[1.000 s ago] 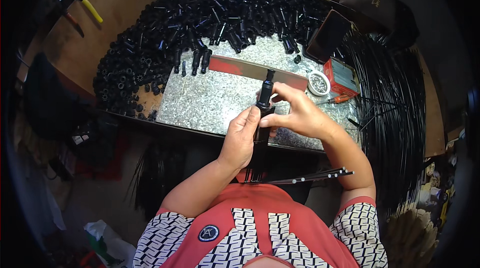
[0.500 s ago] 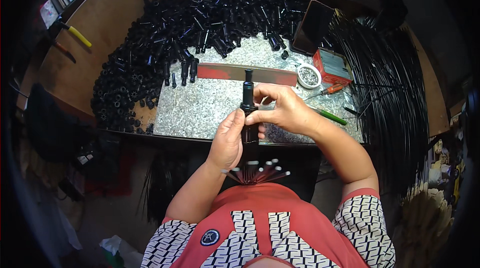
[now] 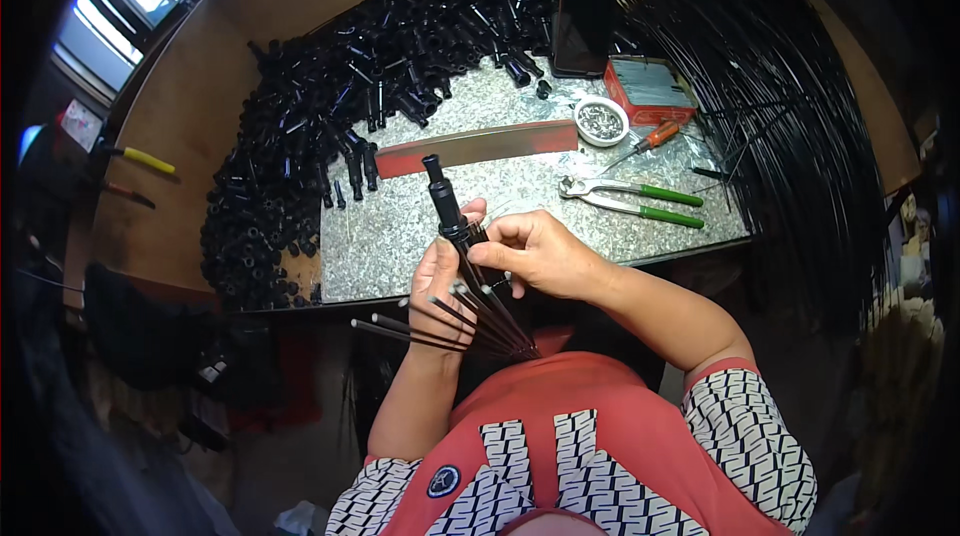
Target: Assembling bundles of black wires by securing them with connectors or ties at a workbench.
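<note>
Head view: the left hand (image 3: 437, 281) grips the black tubular handle (image 3: 444, 201) near the benchtop's (image 3: 520, 198) front edge, now tilted away. The right hand (image 3: 535, 254) pinches the thin black rods (image 3: 455, 321), which a moment ago lay bunched and now fan out below it, suggesting they are being seated. Green-handled pliers (image 3: 630, 201) lie toward the right edge.

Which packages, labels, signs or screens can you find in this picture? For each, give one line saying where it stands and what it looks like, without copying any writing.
Phone: propped upright at the back of the bench against the pile of black tubes; flat dark rectangle, screen off.
Small box: right of the phone, behind the round white dish; red sides, pale grey top.
Sticker or card: far left edge below the window; small, pale with pink, too blurred to tell more.
</note>
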Action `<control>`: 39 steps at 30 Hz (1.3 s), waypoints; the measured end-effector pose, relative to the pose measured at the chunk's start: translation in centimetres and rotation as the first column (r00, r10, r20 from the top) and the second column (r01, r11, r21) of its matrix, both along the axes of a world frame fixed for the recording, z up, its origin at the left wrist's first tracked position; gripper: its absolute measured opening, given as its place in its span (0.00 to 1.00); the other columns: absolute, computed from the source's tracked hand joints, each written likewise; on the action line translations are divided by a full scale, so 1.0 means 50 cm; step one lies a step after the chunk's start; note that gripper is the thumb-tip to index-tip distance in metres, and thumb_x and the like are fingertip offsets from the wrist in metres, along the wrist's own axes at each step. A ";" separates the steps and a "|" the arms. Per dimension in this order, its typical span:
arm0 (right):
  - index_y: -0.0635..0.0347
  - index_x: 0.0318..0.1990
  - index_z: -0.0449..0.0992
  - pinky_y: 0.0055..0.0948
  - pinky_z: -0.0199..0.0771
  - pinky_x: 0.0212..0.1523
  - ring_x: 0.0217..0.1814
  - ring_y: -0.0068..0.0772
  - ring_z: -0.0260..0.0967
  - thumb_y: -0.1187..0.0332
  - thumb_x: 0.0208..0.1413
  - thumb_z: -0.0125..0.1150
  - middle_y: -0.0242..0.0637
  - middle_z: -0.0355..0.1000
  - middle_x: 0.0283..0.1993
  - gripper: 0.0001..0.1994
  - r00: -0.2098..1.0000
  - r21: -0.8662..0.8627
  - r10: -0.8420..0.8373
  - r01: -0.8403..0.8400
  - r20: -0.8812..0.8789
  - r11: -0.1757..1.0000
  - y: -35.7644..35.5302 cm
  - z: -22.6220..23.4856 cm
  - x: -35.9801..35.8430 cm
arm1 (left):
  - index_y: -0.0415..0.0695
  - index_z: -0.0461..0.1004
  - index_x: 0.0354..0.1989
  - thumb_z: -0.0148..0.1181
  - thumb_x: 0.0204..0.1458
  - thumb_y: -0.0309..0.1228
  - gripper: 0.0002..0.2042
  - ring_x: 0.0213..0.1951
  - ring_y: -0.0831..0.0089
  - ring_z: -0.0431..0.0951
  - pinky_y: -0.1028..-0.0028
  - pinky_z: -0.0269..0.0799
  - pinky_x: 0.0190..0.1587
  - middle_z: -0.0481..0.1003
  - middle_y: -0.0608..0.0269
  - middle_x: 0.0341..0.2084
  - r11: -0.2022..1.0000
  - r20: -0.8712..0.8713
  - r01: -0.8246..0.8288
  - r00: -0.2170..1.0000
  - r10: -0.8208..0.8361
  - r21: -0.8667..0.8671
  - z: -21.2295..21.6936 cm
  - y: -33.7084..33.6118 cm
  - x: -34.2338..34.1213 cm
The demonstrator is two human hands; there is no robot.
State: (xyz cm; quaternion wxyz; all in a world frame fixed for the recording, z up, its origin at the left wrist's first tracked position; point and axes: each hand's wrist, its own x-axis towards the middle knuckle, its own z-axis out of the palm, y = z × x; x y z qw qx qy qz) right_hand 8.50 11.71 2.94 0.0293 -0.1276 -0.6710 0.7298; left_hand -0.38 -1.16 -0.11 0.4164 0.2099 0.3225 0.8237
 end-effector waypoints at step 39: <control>0.62 0.23 0.73 0.15 0.61 0.15 0.15 0.14 0.63 0.62 0.58 0.58 0.26 0.67 0.18 0.14 0.988 0.059 -0.049 0.059 -0.148 0.997 -0.003 -0.005 0.003 | 0.34 0.66 0.54 0.53 0.57 0.29 0.18 0.58 0.61 0.65 0.61 0.62 0.61 0.65 0.55 0.55 0.984 0.070 0.048 0.996 -0.061 0.174 -0.024 0.006 -0.019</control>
